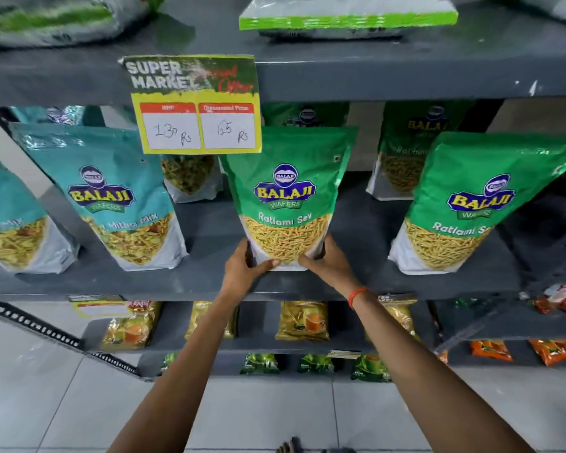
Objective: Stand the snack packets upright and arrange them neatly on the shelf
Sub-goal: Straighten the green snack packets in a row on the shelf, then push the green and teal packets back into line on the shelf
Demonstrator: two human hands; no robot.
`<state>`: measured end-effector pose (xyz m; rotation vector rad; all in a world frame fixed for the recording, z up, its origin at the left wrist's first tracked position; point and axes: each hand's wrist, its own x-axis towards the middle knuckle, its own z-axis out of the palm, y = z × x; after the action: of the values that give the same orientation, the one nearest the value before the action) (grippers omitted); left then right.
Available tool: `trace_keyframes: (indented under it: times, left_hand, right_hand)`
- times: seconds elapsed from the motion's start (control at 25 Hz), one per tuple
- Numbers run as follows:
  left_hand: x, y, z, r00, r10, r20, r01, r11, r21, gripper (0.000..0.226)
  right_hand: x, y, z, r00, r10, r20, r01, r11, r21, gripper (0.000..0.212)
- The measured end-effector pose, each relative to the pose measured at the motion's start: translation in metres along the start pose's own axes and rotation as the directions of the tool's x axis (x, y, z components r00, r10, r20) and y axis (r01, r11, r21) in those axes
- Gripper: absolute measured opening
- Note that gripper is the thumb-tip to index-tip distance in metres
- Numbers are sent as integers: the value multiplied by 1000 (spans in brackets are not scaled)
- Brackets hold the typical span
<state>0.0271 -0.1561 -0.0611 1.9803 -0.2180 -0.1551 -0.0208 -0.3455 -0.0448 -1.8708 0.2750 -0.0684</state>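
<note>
- Bright, even overhead light; soft shadows only under the upper shelf [406, 83] lip.
- Mild glare on the glossy green packet [288, 197] and floor tiles [275, 413].
- Strong wide-angle bowing at edges; side packets lean outward.
- Motion blur top-left, on the offer tag [193, 103] header; centre sharp.

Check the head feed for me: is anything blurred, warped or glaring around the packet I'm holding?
Head view: the green Ratlami Sev packet held between the left hand and right hand is sharp, its label readable. The top-shelf bags are smeared with blur. Wide-angle distortion fans the side packets, like the teal mix packet, outward. Lighting is soft, with only slight sheen.
</note>
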Motion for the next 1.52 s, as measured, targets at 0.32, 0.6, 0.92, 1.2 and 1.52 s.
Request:
trace_keyframes:
  times: [0.32,0.6,0.92,1.2,1.52]
  left_hand:
    - [-22,18,35,999,44,-20,-41,991,130,42]
    - [-23,20,34,999,45,-17,-43,988,147,47]
    - [-20,18,34,1000,-2,-12,3,993,116,55]
    - [-18,17,32,999,-47,0,47,997,53,67]
    - [-38,21,13,998,57,-2,-57,997,-43,95]
  right_hand:
    - [-16,18,-35,999,5,-54,-7,999,-40,61]
    - [-14,24,-36,999,5,-38,-5,1000,3,64]
    - [-16,23,-36,1000,10,-7,-10,1000,2,63]
    - [-18,14,-35,999,32,-7,-33,999,-41,66]
    - [-49,-28,7,859,-91,-505,203,964,170,93]
